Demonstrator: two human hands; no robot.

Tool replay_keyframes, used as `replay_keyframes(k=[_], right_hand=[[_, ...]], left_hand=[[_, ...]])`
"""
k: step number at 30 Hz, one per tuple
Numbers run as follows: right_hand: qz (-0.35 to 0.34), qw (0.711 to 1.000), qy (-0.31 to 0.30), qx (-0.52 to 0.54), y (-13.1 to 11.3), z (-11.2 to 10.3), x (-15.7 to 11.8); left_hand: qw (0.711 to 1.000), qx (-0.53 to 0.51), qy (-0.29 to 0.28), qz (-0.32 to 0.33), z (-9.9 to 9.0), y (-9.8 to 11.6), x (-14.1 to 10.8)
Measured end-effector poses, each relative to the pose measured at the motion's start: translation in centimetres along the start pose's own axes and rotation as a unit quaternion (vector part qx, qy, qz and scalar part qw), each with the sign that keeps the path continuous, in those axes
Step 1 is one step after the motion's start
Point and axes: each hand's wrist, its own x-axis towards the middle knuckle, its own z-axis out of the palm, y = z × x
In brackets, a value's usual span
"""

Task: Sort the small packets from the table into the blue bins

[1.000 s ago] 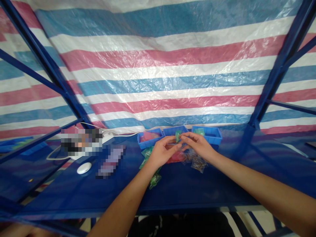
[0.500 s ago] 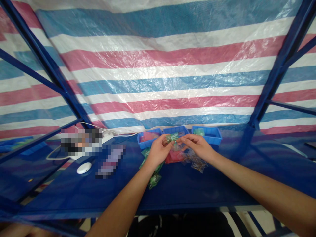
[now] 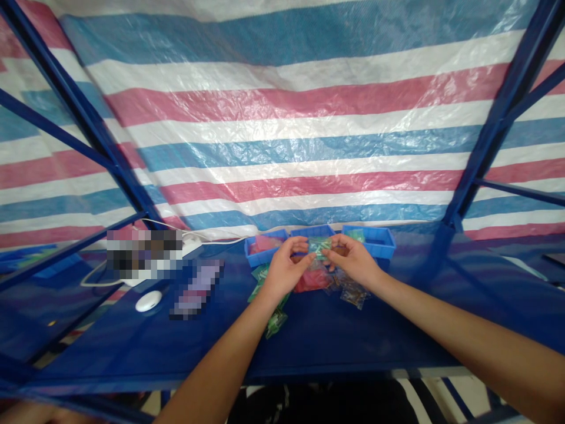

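Between both hands a small clear bag with green contents is stretched above the blue table. My left hand pinches its left side, and my right hand pinches the right side. Just under the hands lies a red packet. Clear bags with brown contents are near my right wrist. Green packets lie beside and partly behind my left forearm. Behind the hands stand three blue bins: the left bin holds something red, the middle bin is partly covered, the right bin has a green packet inside.
On the left of the table are a white round object, a blurred-out flat item and a white power strip with cables. Blue metal posts frame a striped sheet. Another blue bin is at far left.
The green bag between my hands is now spread flatter and faces the camera. My right hand's fingers have moved a little, and the view has shifted slightly.
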Motion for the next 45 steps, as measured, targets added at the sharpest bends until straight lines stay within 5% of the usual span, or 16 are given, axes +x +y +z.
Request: replay_keyframes(k=[4, 10, 16, 22, 30, 33, 39, 45], right_hand=[[0.002, 0.997, 0.070, 0.036, 0.2, -0.1, 0.2], [0.016, 0.998, -0.052, 0.030, -1.4, 0.7, -0.6], [0.001, 0.999, -0.039, 0.003, -1.8, 0.8, -0.6], [-0.067, 0.994, -0.010, -0.092, -1.6, 0.1, -0.5], [-0.085, 0.989, 0.007, -0.119, -1.9, 0.5, -0.8], [-0.096, 0.985, 0.017, -0.140, -2.0, 0.2, -0.9], [-0.111, 0.983, -0.089, -0.113, -3.0, 0.4, -1.3], [-0.102, 0.986, -0.049, -0.123, -2.9, 0.7, -1.4]], left_hand=[[0.999, 0.031, -0.008, 0.009, -0.2, 0.4, 0.0], [0.994, 0.049, -0.081, 0.052, 0.2, 1.8, -0.6], [0.999, -0.019, -0.016, -0.043, -0.1, 0.5, 0.0], [0.987, -0.144, 0.003, -0.071, 0.3, 0.2, 0.2], [0.998, -0.032, 0.043, -0.034, -0.2, 0.0, 0.2], [0.999, 0.004, 0.023, -0.027, -0.3, 0.2, 0.0], [0.997, -0.033, -0.063, -0.013, 0.1, 0.9, -0.5], [0.999, -0.022, -0.026, -0.014, -0.2, 0.0, -0.1]])
